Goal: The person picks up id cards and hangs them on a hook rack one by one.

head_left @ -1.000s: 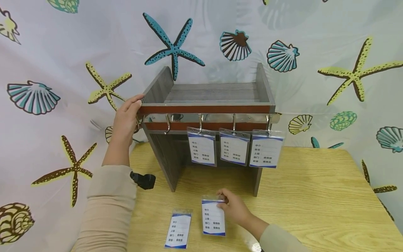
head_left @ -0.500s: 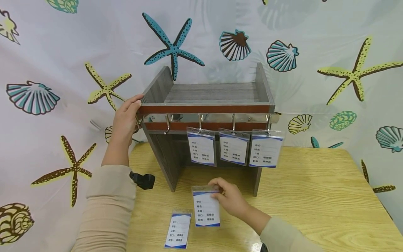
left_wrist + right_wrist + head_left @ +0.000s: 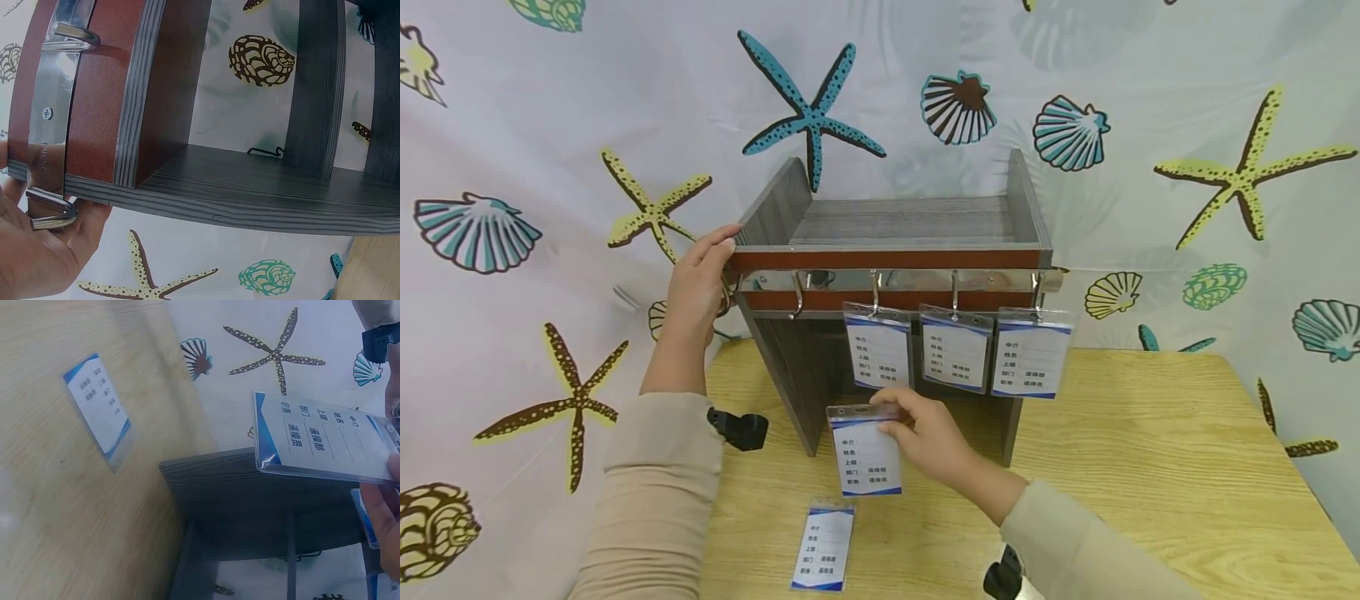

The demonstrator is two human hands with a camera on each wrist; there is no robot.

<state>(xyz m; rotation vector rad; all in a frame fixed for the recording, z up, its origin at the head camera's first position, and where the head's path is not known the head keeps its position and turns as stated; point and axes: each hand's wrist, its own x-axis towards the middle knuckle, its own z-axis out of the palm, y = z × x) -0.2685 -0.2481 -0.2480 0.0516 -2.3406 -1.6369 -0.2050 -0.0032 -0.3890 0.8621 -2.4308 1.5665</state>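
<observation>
Head view: right hand pinches the upper right corner of a badge between thumb and fingers; grip closed on it. Held badge is raised off the counter, printed face toward the camera, in front of the lower opening of a grey shelf. Loose badge lies flat on the counter, nearer the wearer. Left hand holds the shelf at its left front corner, fingers at the upper rim. A metal rail with hooks runs along the red-brown front; three hanging badges sit side by side on the three hooks to the right. Whether the right fingers touch the leftmost of these: cannot tell. Patterned cloth with starfish and shells stands behind. Left wrist view: left grip is around the shelf's edge, right beside the end hook; a further hook shows along the rail. Right wrist view: held badge clasped at its slotted end, tilted, its far end clear of all surfaces; loose badge on the counter well apart from it; part of a hanging badge shows near the fingers.
</observation>
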